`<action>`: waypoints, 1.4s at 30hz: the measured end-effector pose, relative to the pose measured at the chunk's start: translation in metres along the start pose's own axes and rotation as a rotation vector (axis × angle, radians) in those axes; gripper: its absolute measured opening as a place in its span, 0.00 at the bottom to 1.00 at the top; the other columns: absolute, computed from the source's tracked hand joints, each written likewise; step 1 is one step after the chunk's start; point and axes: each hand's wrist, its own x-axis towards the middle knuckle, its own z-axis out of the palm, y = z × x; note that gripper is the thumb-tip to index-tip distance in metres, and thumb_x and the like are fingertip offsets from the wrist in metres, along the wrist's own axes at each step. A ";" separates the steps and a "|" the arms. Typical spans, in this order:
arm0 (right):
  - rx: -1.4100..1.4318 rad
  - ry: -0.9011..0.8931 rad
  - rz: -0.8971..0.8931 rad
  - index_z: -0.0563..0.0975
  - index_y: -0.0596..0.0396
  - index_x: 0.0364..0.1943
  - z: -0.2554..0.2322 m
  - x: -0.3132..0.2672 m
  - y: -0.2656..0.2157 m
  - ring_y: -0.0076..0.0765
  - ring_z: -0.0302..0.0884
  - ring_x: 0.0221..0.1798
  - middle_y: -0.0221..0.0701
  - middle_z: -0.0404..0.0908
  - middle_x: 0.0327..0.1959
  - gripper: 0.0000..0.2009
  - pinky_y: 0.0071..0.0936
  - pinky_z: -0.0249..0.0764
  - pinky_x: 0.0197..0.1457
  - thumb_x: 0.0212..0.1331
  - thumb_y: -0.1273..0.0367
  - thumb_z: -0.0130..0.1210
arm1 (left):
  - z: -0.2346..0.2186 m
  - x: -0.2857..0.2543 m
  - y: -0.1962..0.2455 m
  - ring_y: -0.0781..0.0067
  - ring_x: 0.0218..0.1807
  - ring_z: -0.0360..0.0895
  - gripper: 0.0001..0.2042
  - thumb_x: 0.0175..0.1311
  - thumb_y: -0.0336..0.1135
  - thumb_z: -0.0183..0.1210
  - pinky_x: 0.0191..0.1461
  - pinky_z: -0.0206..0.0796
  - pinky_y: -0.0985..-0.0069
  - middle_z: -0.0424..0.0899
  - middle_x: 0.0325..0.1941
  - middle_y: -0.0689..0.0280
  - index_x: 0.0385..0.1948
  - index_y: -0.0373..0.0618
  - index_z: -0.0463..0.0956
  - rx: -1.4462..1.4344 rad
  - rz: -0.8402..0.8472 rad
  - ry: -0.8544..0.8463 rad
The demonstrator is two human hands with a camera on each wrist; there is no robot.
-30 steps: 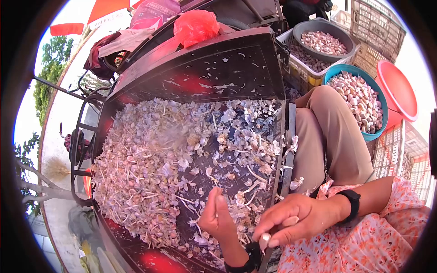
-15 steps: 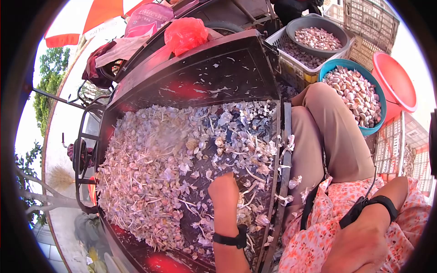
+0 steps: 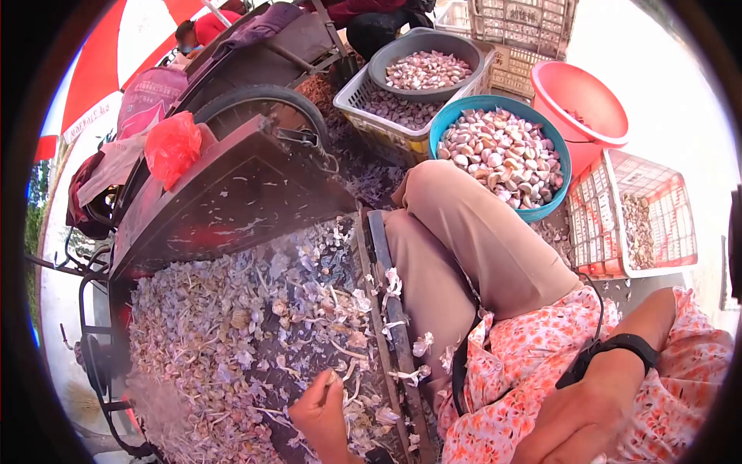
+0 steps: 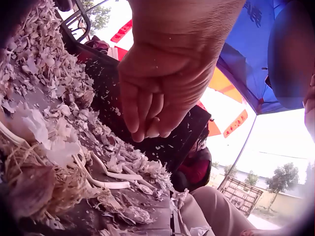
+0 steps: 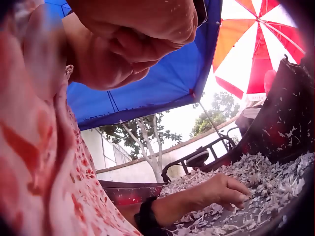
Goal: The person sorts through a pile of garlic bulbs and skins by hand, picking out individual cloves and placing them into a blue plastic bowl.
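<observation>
In the head view my left hand (image 3: 321, 414) is over the bed of loose garlic skins and stalks (image 3: 216, 332), near its front edge. Its fingers curl with thumb and fingertips together; the left wrist view shows no garlic clearly between the fingertips (image 4: 147, 132). My right hand (image 3: 576, 433) is low over the flowered top at the bottom right. Its fingers (image 5: 138, 49) curl into the palm in the right wrist view. Garlic cloves seen in that grip a second ago are hidden now. Both wrists carry black bands.
Beyond my knees (image 3: 440, 193) stands a teal basin (image 3: 442, 124) of garlic cloves. A grey basin (image 3: 379, 73) of cloves sits on a white crate (image 3: 352, 100). At the right are a red bucket (image 3: 576, 143) and another crate (image 3: 595, 224). The dark metal side panel (image 3: 224, 209) walls the bed.
My right hand has gone from beside the left hand, where it pinched a clove, down towards the lap. The head view has turned right, bringing basins and crates closer to the middle.
</observation>
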 end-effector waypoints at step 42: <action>1.165 0.303 0.979 0.74 0.62 0.37 0.020 0.017 0.133 0.23 0.70 0.27 0.31 0.71 0.29 0.08 0.11 0.60 0.16 0.61 0.71 0.49 | -0.008 -0.046 -0.057 0.49 0.57 0.69 0.23 0.59 0.41 0.54 0.58 0.61 0.61 0.71 0.56 0.49 0.52 0.36 0.68 0.628 -0.022 0.099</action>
